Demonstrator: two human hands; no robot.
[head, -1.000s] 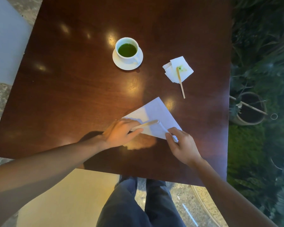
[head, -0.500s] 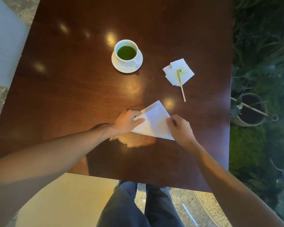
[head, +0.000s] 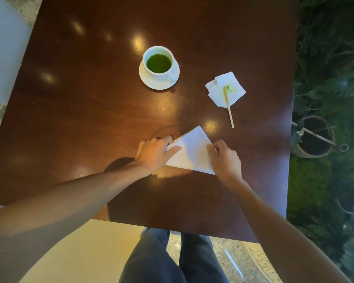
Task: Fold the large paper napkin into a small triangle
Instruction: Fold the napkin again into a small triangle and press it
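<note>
Napkin [head: 190,152] lies near the front-middle of the dark wooden table [head: 90,119], already folded down to a white triangle whose apex points away from the person and whose long edge runs slantwise, low on the right and rising toward the left. Left hand [head: 154,153] rests on the triangle's left corner, thumb stretched flat across the paper and the other fingers curled over the edge; it seems to pin the corner rather than pinch it, though the fingertips are hidden, so I cannot tell for certain. Right hand [head: 225,158] sits on the right edge with fingers bent down onto the paper, apparently pressing the fold. The paper lies between the two hands, both touching it, so either corner could be carried across; a further halving would probably bring the right corner over toward the left along that long edge. Farther back stand a cup of green drink [head: 158,63] on its saucer [head: 149,81], and off to the right a crumpled stained napkin [head: 226,89] with a wooden stirrer [head: 229,108] across it, well apart from the work.
</note>
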